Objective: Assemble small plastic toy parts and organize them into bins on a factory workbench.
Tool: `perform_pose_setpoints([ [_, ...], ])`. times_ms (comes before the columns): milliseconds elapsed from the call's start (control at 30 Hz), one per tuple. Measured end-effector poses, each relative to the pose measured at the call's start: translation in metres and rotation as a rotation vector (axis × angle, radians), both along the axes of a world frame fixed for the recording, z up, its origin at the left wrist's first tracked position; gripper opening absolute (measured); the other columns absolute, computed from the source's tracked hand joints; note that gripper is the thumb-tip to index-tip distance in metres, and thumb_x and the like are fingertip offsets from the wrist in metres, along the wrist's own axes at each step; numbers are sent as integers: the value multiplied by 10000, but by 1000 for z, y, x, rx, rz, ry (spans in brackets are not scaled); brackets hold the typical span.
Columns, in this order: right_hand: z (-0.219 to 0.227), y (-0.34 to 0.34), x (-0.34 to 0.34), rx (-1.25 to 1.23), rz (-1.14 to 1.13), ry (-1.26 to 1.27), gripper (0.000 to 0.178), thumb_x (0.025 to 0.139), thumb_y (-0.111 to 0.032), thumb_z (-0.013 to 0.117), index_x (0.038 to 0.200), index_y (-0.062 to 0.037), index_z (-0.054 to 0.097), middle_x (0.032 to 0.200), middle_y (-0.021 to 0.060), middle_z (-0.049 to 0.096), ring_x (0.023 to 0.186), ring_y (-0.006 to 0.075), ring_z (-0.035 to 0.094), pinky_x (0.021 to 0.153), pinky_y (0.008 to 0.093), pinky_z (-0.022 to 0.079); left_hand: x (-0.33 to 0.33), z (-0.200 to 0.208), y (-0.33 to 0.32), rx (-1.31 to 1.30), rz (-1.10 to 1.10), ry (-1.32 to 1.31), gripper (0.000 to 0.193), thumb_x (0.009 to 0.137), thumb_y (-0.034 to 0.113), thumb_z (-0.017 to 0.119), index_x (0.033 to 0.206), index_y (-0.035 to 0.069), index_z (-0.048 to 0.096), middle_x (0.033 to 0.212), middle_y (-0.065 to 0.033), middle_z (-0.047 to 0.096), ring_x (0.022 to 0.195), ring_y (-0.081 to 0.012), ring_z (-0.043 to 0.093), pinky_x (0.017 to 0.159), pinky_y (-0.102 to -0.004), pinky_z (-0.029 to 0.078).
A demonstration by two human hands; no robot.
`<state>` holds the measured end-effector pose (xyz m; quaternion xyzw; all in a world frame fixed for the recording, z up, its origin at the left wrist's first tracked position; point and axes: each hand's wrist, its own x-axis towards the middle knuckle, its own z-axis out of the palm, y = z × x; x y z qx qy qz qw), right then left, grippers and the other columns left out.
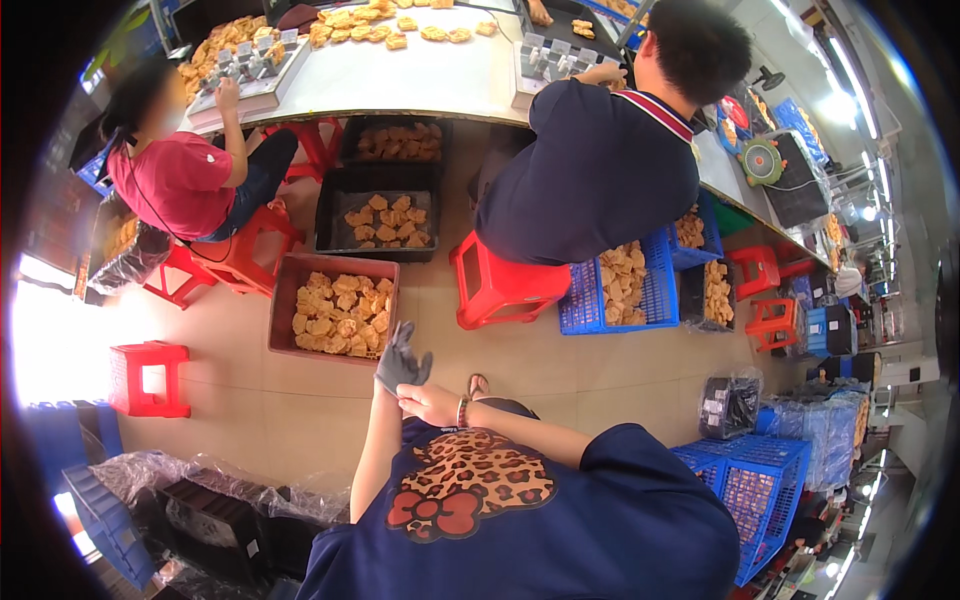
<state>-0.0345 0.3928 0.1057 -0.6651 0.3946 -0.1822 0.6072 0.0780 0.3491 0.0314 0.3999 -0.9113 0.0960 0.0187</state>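
Observation:
A dark grey glove [401,372] covers my left hand [408,357], which is raised in front of me with its fingers spread and nothing in it. My bare right hand [430,404], with a bead bracelet on the wrist, closes on the glove's cuff at my left wrist. Just beyond the gloved fingers is a brownish bin [276,330] full of small tan, irregular pieces [340,312]. The exact grip of my right fingertips is partly hidden.
Two people sit on red stools at a white worktable [420,75] strewn with similar pieces. A black crate [326,215] stands behind the bin. To the right is a blue basket [585,310] of pieces. A red stool [150,380] stands left, blue crates [765,490] lower right.

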Motion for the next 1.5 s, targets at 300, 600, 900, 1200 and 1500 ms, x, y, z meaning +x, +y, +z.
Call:
perform_pose_setpoints([
  [300, -12, 11, -68, -115, -107, 71, 164, 973, -227, 499, 921, -73, 486, 687, 150, 573, 653, 353, 593, 596, 419, 424, -44, -20, -3, 40, 40, 339, 433, 964, 354, 431, 1174, -12, 528, 1209, -204, 569, 1191, -334, 500, 1022, -410, 402],
  [600, -25, -10, -115, -42, -151, -44, 143, 966, -236, 530, 949, -94, 525, 760, 16, 569, 693, 154, 571, 690, 297, 420, -86, -14, -33, 187, 83, 350, 559, 891, 475, 488, 1165, 4, 608, 1358, -150, 529, 1257, -297, 466, 972, -396, 396],
  [900, -64, -122, -117, 933, -767, -151, 458, 924, -490, 584, 1179, -131, 459, 862, -13, 555, 697, 89, 534, 552, 284, 485, -71, 39, -102, 375, -59, 485, 417, 825, 453, 573, 1045, 115, 680, 1229, -76, 608, 1238, -355, 479, 1061, -462, 350],
  [1200, -156, -170, -60, 742, -1131, -12, 330, 997, -365, 504, 845, -87, 596, 543, 1, 471, 523, 96, 503, 430, 284, 419, -21, -15, -177, 558, -3, 551, 527, 876, 407, 536, 1321, 125, 526, 1320, -36, 549, 1276, -269, 458, 1066, -385, 353],
  [1500, -212, -203, -70, 978, -1583, 65, 312, 1008, -344, 482, 856, -77, 537, 585, -20, 444, 431, 77, 435, 388, 231, 349, -8, -12, -225, 2186, 1147, 2165, 519, 1041, 308, 284, 1503, 73, 252, 1539, -122, 289, 1380, -271, 367, 1137, -417, 319],
])
